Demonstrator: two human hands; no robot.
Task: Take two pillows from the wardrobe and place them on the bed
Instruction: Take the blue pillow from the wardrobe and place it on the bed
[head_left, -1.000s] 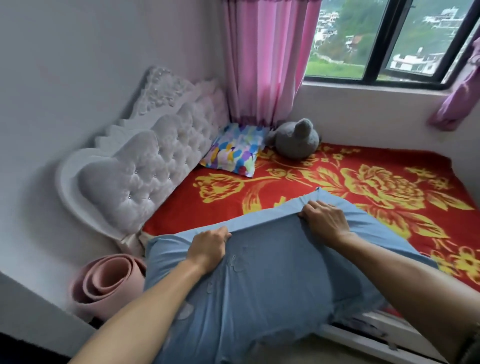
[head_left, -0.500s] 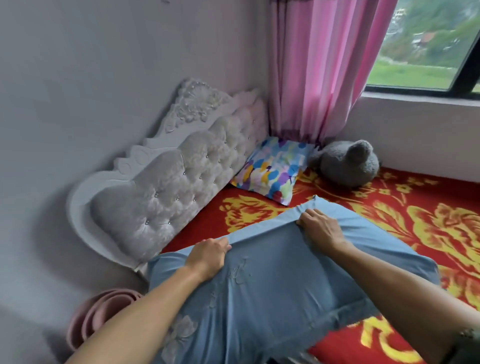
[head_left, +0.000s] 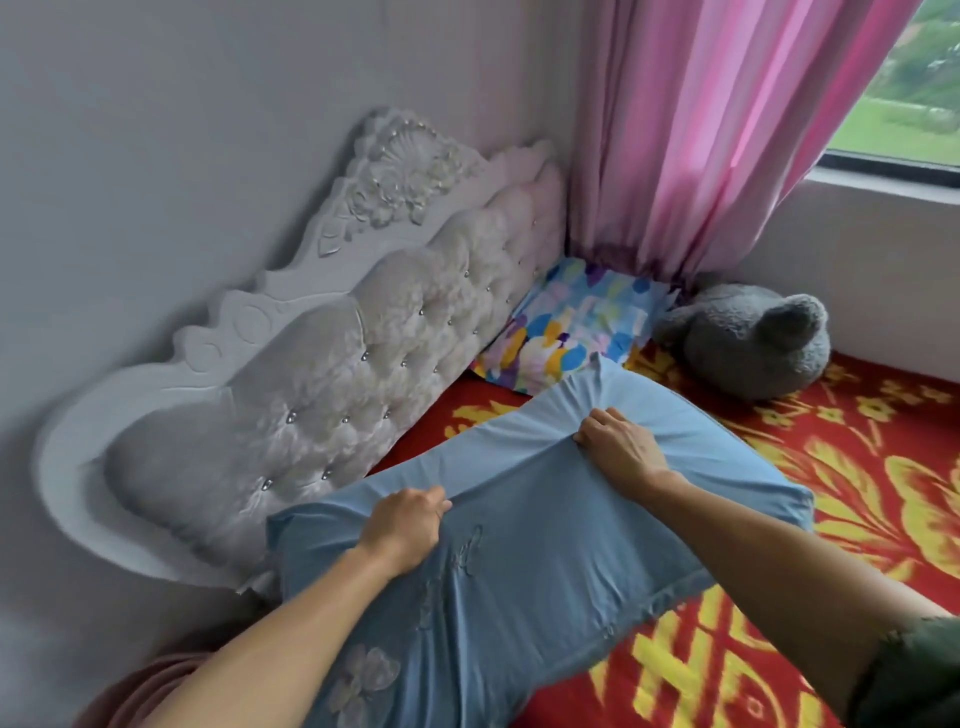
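Observation:
A large light-blue pillow (head_left: 545, 561) with embroidered flowers is held over the near part of the bed (head_left: 857, 467), which has a red cover with yellow flowers. My left hand (head_left: 405, 525) grips the pillow's top edge on the left. My right hand (head_left: 618, 447) grips the same edge further right. A second pillow (head_left: 566, 327), with a multicoloured print, lies at the head of the bed against the headboard, just beyond the blue one.
A white tufted headboard (head_left: 322, 395) leans along the left wall. A grey plush toy (head_left: 748, 343) sits in the far corner under a pink curtain (head_left: 717, 135). A rolled pink mat (head_left: 140, 691) lies on the floor at bottom left.
I have moved closer to the headboard with the blue pillow, which now reaches further over the bed towards the printed pillow. Both hands keep their grip on its top edge.

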